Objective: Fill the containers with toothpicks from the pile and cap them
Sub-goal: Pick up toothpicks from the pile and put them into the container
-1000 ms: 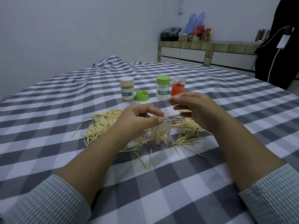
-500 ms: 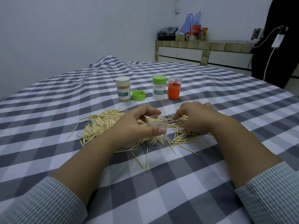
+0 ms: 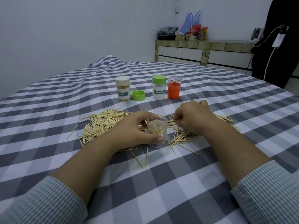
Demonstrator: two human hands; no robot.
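A clear open container [image 3: 157,126] stands upright amid the toothpick pile [image 3: 103,122] with a few toothpicks inside. My left hand [image 3: 134,128] grips it, thumb across its front and fingers behind. To its right, my right hand [image 3: 192,117] is down on the scattered toothpicks, fingertips curled and pinching at some beside the container. Farther back stand a white-capped container [image 3: 123,88] full of toothpicks, a loose green cap [image 3: 138,95], a green-capped container [image 3: 159,87] and a clear container with an orange insert [image 3: 174,87].
The grey-and-white checked cloth [image 3: 161,183] covers the whole table, rumpled at the far side. Single toothpicks [image 3: 146,157] lie in front of the held container. A tiled counter [image 3: 202,50] with bags and boxes stands at the back wall.
My right hand dropped from above the container onto the toothpicks at its right. My left hand shifted from the rim to a grip round the container's side.
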